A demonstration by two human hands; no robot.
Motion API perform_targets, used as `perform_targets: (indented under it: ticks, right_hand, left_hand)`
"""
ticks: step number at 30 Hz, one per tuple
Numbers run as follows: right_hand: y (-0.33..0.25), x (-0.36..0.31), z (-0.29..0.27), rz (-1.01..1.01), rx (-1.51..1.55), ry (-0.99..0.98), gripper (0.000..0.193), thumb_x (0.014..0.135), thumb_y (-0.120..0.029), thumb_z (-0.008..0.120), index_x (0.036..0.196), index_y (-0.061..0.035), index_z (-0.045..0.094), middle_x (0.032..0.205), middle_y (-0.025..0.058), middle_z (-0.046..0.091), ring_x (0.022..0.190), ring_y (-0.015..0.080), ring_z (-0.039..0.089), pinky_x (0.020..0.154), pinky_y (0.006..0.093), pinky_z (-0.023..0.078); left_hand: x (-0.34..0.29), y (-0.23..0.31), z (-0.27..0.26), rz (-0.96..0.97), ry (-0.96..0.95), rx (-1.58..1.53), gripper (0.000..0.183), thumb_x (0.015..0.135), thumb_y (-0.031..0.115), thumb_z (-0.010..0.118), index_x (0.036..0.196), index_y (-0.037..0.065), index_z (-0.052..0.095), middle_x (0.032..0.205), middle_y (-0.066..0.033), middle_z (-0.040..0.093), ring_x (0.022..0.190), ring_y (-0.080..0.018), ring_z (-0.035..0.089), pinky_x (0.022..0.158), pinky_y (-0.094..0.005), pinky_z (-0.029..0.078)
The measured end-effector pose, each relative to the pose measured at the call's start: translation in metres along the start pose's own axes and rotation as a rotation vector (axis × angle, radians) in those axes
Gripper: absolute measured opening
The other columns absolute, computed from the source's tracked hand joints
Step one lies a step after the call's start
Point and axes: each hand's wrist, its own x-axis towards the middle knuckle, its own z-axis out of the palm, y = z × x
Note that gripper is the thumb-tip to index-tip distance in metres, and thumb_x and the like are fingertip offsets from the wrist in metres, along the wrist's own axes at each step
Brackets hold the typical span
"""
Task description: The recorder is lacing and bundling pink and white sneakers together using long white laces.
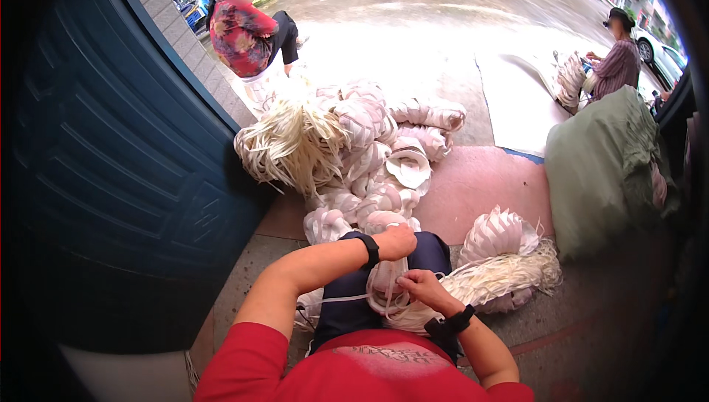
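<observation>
Between my knees rests a bundle (384,278) of pale pink and white pieces, with thin white strips around it. My left hand (396,241) is closed above the far end of this bundle, fingers curled under; what it grips is hidden. My right hand (422,285), nearer to me, pinches a narrow white strip (393,306) beside the bundle. Another length of white strip (344,299) stretches left across my thigh.
A heap of similar bundles (369,155) lies ahead, with loose cream strips (295,140) on its left side. More strips (509,276) and a bundle (498,239) lie right. A green sack (602,173) stands beyond; a blue door (125,158) is left. Two people sit outside.
</observation>
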Motion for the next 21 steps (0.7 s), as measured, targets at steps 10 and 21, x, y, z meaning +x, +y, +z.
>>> perform_targets:
  ticks: [10, 21]
  right_hand:
    - [-0.001, 0.014, 0.036, -0.485, -0.687, 0.0, 0.021, 0.079, -0.021, 0.05, 0.072, -0.002, 0.057, 0.066, 0.0208, 0.056, 0.066, 0.0387, 0.055, 0.058, 0.0438, 0.043]
    - [-0.168, -0.043, -0.111, -0.699, -0.351, -0.007, 0.019, 0.083, -0.009, 0.053, 0.101, -0.0076, 0.055, 0.091, 0.0104, 0.059, 0.087, 0.0199, 0.057, 0.079, 0.0271, 0.044]
  left_hand:
    - [0.028, -0.025, 0.018, 0.068, -0.315, -0.168, 0.029, 0.074, 0.031, 0.056, 0.071, 0.003, 0.064, 0.072, -0.017, 0.061, 0.069, -0.0328, 0.058, 0.061, -0.0416, 0.046]
    - [-0.037, -0.054, 0.007, -0.494, 0.295, -0.663, 0.032, 0.076, 0.03, 0.056, 0.076, -0.001, 0.062, 0.076, -0.0221, 0.06, 0.076, -0.0325, 0.059, 0.068, -0.0403, 0.044]
